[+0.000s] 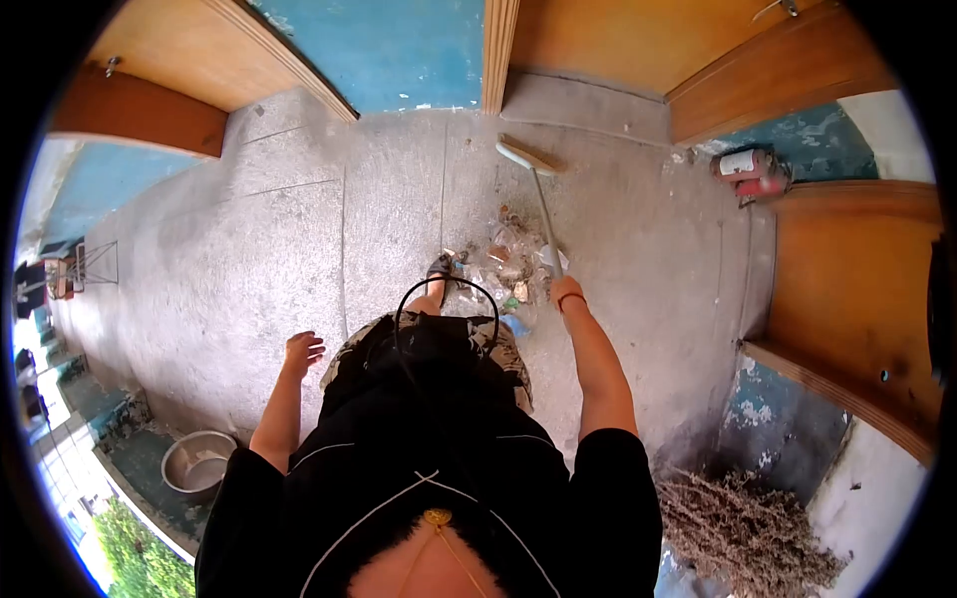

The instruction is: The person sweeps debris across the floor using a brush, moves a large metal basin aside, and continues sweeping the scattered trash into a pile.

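Note:
My right hand (565,290) is closed around the light handle of a broom (545,214), held out in front of me. The broom's head rests on the concrete floor near a doorway, with its bristles on the far side. A pile of litter (508,254), with clear plastic, paper scraps and brown bits, lies on the floor between my foot and the broom handle. A blue scrap (515,325) lies close to my right leg. My left hand (304,351) hangs out to the left with its fingers apart and nothing in it.
Wooden doors (598,45) and blue walls (399,50) border the floor. A red object (753,174) stands by the right wall. Dry brush (748,528) lies at the lower right, and a metal basin (198,462) sits at the lower left.

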`<state>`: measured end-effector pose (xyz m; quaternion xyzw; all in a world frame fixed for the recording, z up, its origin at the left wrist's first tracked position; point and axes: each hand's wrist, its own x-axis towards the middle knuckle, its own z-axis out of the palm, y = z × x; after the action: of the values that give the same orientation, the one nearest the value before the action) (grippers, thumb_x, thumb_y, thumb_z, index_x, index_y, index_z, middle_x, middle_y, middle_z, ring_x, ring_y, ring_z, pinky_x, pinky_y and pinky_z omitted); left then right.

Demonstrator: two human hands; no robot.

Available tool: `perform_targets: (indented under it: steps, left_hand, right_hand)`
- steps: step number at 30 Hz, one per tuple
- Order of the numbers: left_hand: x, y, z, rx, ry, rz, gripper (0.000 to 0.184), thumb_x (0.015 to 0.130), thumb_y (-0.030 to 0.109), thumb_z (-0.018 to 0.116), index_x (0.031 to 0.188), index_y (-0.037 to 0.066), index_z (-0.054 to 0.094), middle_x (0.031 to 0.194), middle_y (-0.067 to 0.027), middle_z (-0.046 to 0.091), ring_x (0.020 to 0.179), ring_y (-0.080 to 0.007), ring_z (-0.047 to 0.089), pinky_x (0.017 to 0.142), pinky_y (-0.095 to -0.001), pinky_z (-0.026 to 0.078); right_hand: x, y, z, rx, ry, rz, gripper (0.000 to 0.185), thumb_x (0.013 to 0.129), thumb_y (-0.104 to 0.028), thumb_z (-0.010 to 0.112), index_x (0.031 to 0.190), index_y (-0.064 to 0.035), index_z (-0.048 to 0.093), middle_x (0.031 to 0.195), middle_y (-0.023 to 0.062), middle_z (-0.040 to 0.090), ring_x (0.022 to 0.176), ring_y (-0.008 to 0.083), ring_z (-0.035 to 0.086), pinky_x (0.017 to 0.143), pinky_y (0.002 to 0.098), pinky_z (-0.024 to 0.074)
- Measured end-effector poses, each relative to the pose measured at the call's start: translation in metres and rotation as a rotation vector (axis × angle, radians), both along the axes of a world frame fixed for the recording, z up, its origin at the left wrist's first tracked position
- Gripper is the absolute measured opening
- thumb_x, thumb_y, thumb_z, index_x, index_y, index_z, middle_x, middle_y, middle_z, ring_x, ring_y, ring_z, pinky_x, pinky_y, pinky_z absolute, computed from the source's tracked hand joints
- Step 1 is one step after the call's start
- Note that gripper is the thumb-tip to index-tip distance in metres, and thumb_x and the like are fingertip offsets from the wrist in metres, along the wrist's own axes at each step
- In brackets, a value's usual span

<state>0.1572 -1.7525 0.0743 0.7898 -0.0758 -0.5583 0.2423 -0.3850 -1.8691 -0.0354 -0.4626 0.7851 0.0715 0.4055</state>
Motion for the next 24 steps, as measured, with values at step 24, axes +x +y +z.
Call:
perform_targets:
  steps: [24]
  left_hand:
    - [-0.400, -0.514, 0.065, -0.443, 0.361, -0.853, 0.027, 0.075, 0.023, 0.045, 0.092, 0.003, 0.047, 0.080, -0.0083, 0.054, 0.065, -0.0164, 0.052, 0.057, -0.0253, 0.041]
  right_hand:
    - [-0.200, -0.060, 0.088, -0.067, -0.100, -0.708, 0.036, 0.068, -0.029, 0.047, 0.061, 0.0063, 0.050, 0.050, 0.0174, 0.050, 0.044, 0.0260, 0.051, 0.041, 0.0347, 0.0404]
